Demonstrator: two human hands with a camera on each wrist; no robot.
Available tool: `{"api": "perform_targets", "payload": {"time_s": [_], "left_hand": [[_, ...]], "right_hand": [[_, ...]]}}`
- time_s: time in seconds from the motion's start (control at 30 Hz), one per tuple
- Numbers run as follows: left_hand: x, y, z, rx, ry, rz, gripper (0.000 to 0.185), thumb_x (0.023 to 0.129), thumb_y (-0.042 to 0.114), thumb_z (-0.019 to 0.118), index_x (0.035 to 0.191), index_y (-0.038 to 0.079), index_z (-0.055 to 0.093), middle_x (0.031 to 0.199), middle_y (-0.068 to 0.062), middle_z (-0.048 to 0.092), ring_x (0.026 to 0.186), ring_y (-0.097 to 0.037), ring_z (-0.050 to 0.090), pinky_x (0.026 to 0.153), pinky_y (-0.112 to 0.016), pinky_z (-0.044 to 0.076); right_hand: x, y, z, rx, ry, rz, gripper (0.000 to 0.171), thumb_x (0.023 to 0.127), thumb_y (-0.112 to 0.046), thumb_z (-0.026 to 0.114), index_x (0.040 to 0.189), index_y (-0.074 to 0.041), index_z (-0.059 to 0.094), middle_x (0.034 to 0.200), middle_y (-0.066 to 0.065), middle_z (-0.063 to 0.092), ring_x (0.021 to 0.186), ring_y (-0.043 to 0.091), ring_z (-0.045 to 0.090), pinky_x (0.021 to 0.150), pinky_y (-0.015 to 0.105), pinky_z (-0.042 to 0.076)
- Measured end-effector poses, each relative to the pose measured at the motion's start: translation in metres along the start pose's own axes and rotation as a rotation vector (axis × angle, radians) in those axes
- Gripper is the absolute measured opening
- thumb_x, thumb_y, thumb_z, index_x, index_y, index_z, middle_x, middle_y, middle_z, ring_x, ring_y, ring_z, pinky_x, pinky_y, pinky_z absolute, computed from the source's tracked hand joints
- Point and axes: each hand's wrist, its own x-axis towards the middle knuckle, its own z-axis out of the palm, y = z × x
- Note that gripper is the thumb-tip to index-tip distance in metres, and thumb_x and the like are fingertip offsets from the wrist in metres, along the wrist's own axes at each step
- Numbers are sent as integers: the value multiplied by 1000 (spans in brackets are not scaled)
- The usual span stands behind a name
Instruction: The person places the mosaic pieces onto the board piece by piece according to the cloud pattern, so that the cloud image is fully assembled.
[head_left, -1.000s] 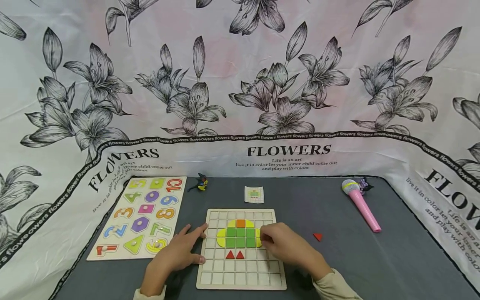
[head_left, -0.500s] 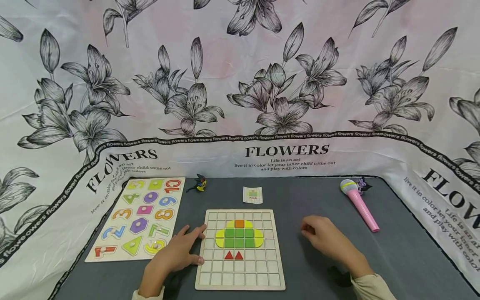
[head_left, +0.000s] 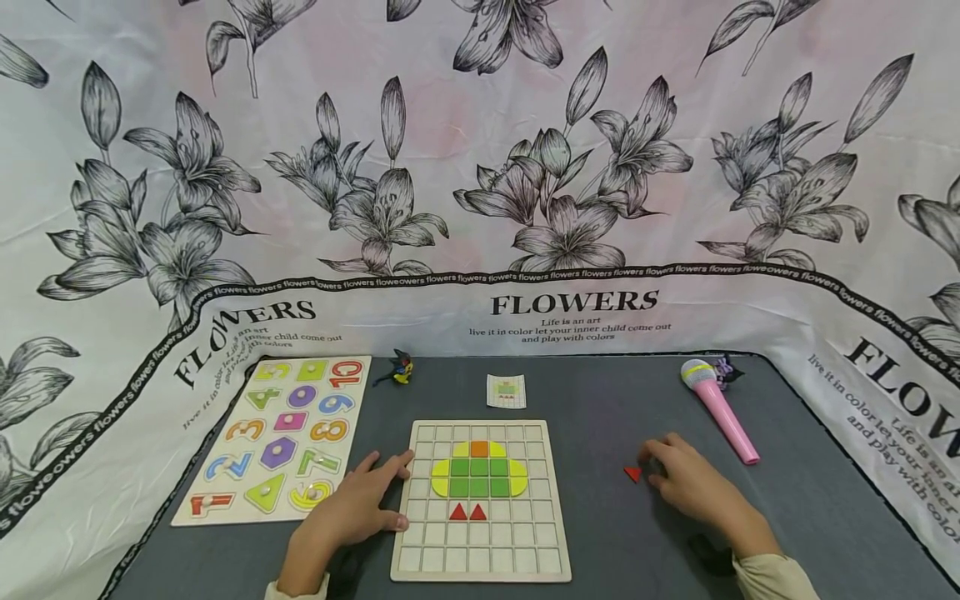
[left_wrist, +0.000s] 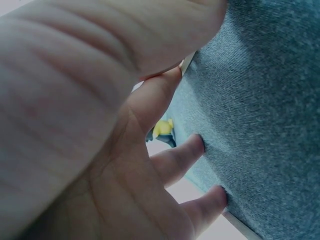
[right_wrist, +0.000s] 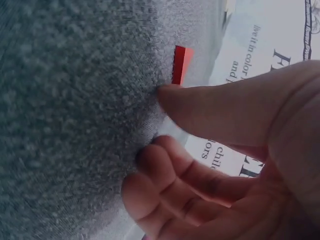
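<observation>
The left hand (head_left: 352, 510) is laid flat against the left edge of the wooden grid board (head_left: 480, 560), fingers straight and spread, nothing gripped. The right hand (head_left: 693, 487) is rested on the grey tabletop (head_left: 810, 525) well to the right of the board, its fingers loosely curled; the red triangle (head_left: 633, 474) is seen just beyond the fingertips (right_wrist: 167, 95), and whether it is touched cannot be told (the wrist view shows it just past the forefinger). Between the hands, green, yellow and orange tiles and two red triangles are set in the board. Left of the left hand a number puzzle (head_left: 281, 437) is laid. Beyond the right hand a pink toy microphone (head_left: 720, 408) lies. Farther back, "FLOWERS" and "Life is an art" are printed on the cloth (head_left: 573, 304).
</observation>
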Motion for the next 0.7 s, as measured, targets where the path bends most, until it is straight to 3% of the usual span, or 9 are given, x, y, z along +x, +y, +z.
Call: {"api": "perform_targets", "payload": {"time_s": [0.27,0.43,0.7], "left_hand": [[-1,-4,-1,-24,-8,30,90,84,28,93,161,18,48,146,0,65,156,-51,26,113,-82,28],[-1,-5,0,-14,-17,54,91,86,29,92,163,17,46,146,0,64,156,-52,25,113,-83,28],[-1,-2,0,-5,3,20,92,83,27,94,162,20,48,147,1,64,156,-50,27,113,-81,31]], "right_hand": [[4,0,5,55,44,-110,20,87,-1,85,98,-12,73,96,-3,60,86,16,61,73,40,56],[6,0,8,108,37,-193,23,87,2,84,92,-15,70,89,-9,57,78,8,55,65,32,51],[10,-4,12,174,22,-149,25,85,6,82,92,-12,67,82,-12,61,72,2,56,61,30,51]]}}
